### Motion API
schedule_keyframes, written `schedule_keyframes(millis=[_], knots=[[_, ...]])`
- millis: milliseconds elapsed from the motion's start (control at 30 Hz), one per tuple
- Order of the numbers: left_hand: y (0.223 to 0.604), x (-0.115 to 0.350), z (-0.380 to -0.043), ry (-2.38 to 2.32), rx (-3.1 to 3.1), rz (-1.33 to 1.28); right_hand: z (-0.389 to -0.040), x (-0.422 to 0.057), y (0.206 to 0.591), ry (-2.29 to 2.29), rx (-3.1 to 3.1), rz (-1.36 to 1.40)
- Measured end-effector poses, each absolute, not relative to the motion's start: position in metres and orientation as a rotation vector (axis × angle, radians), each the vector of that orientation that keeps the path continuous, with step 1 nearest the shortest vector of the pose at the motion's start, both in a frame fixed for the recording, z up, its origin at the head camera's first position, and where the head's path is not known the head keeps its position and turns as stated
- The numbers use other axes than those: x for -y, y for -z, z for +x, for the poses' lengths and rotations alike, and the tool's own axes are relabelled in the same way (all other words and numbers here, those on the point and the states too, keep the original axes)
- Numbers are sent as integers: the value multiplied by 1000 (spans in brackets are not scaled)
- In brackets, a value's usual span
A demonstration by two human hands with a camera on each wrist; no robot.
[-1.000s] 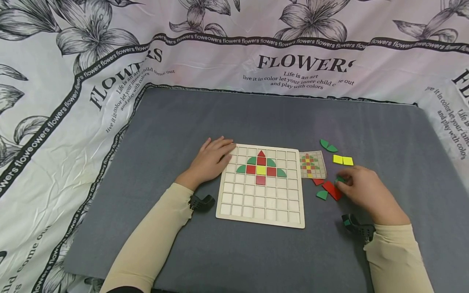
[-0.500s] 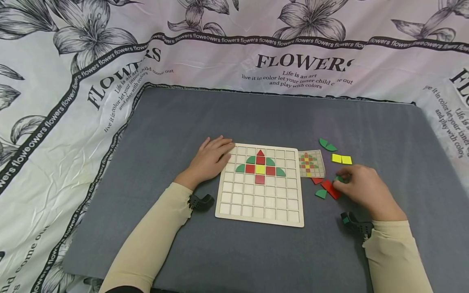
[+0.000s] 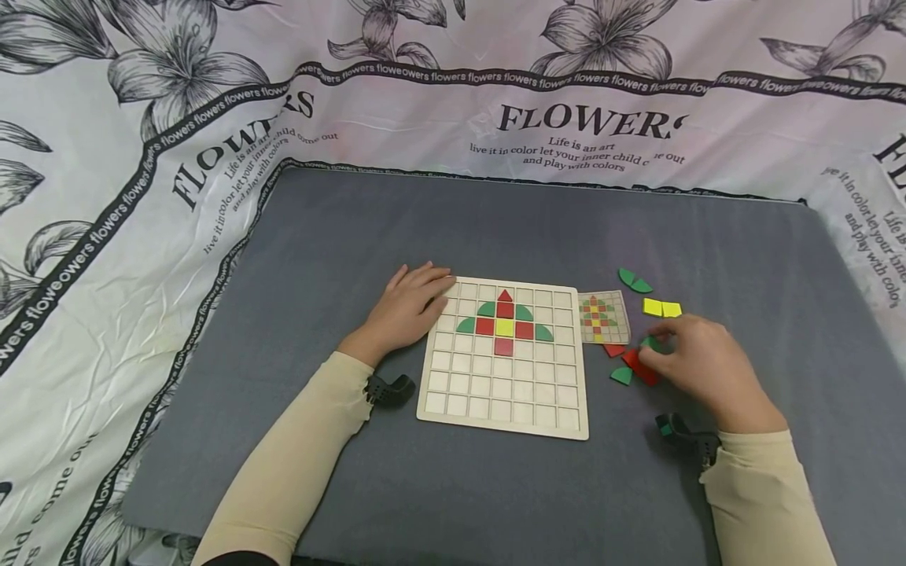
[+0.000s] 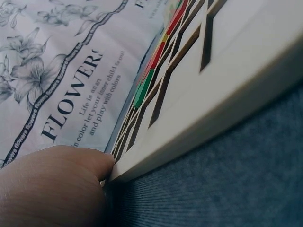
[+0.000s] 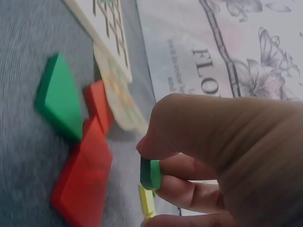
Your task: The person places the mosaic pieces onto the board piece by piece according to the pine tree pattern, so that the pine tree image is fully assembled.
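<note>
My left hand [image 3: 406,308] lies at the upper left edge of a wooden grid board [image 3: 481,397], fingers extended onto its rim; the left wrist view has a digit [image 4: 102,163] against the board's corner. Set in the grid is a pattern of red, yellow and green tiles, topped by a red triangle [image 3: 505,296]. Right of the board, my right hand [image 3: 708,365] pinches a green quarter-circle tile [image 5: 150,172] between thumb and fingers. Below it in the head view lie red tiles [image 3: 640,368] and another green quarter-circle tile [image 3: 621,376].
A small pattern card [image 3: 605,318] sits against the board's right edge, overlapping a red tile [image 3: 614,350]. Farther back are two yellow square tiles [image 3: 661,307] and two green quarter-circle tiles [image 3: 635,281]. A flower-print cloth [image 3: 425,126] surrounds the grey tabletop [image 3: 439,220].
My right hand has shifted very slightly, and more of the green tile shows at its fingertips. The left hand and the board stay as they were.
</note>
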State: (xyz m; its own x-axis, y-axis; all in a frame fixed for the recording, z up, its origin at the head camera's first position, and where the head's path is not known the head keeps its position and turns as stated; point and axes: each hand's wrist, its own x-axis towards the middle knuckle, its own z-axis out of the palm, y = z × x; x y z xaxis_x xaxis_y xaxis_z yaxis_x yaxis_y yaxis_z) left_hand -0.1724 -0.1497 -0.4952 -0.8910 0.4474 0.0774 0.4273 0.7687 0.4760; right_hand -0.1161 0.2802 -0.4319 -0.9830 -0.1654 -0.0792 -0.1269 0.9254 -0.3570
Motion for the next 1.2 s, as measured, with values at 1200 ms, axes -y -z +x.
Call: schedule_keyframes(millis=[1200], knots=[[492, 149, -171, -771, -2903, 703, -125, -194, 418, 365, -3020, -803]])
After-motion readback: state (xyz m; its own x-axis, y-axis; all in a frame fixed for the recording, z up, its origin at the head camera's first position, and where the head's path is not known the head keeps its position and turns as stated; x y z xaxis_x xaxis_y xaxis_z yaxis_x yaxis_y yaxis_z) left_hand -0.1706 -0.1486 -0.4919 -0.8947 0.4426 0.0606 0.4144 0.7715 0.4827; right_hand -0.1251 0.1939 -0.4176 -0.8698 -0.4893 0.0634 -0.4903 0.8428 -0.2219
